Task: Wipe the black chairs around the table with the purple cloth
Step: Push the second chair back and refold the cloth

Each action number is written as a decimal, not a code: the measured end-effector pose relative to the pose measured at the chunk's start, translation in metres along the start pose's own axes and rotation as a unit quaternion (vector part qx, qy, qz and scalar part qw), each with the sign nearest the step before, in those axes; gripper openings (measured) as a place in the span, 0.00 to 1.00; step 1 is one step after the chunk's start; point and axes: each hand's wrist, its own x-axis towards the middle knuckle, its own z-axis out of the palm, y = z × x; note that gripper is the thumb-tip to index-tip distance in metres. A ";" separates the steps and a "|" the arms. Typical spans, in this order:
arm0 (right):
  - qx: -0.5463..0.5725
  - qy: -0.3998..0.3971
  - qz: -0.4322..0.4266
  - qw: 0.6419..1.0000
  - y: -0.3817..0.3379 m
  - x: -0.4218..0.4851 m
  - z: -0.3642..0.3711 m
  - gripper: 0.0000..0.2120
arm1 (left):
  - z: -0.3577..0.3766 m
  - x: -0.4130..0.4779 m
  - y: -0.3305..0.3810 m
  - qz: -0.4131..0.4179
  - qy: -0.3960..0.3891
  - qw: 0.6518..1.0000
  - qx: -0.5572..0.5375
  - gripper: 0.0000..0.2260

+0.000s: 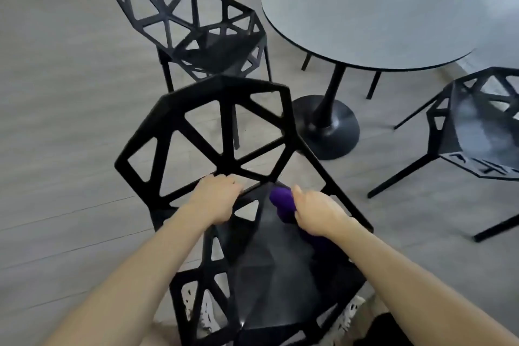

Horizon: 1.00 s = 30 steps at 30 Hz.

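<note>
A black lattice chair (224,132) stands right in front of me, its backrest away from me and its seat below my arms. My left hand (216,199) grips a bar at the base of the backrest, fingers curled over it. My right hand (317,213) holds the bunched purple cloth (282,203) against the back of the seat, where seat and backrest meet. Part of the cloth is hidden under that hand. A second black chair (196,22) stands behind this one, a third (471,132) at the right.
A round grey table (365,8) on a black pedestal base (328,126) stands at the upper right, between the chairs. Grey plank floor lies all around. More chair legs show beyond the table's far edge.
</note>
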 end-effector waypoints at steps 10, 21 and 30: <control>0.109 0.015 0.193 0.975 -0.045 -0.096 -0.098 0.14 | -0.123 -0.070 -0.068 0.069 -0.070 0.993 0.072 0.15; 0.261 0.117 0.304 0.909 -0.146 -0.164 -0.105 0.43 | -0.164 -0.085 -0.142 0.239 -0.046 0.966 0.086 0.19; 0.325 0.110 0.310 0.887 -0.196 -0.158 -0.096 0.37 | -0.169 -0.065 -0.175 0.307 -0.011 0.944 0.119 0.25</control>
